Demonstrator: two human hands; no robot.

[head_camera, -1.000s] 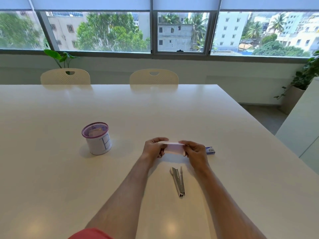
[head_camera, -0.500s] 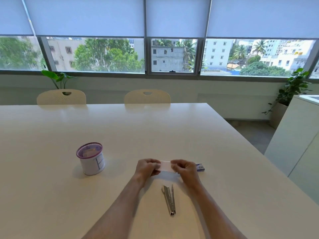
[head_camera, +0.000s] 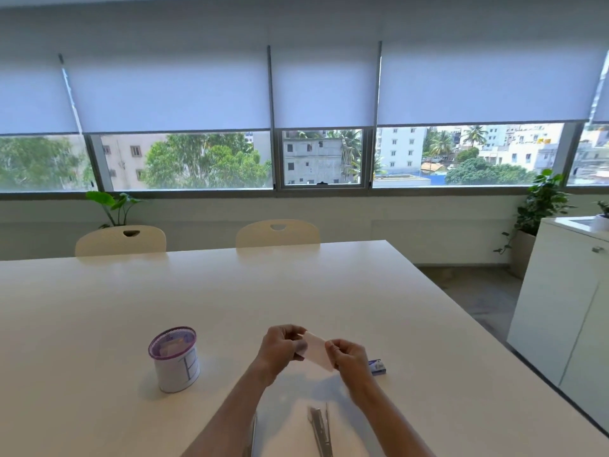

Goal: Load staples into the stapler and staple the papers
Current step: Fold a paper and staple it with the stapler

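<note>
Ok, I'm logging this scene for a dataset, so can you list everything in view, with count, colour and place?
paper: one small stack or slip, white, held up between both hands above the table
stapler: one, silver metal, on the table near the bottom edge, below the hands
staple box: one, blue and white, on the table just right of the right hand
mesh cup: one, purple rim with a white wrap, on the table left of the hands
table: one, white
chairs: two, cream, at the far side of the table
potted plants: two, green, under the window
cabinet: one, white, at right
left hand: grips the paper's left end
right hand: pinches the paper's right end
</note>
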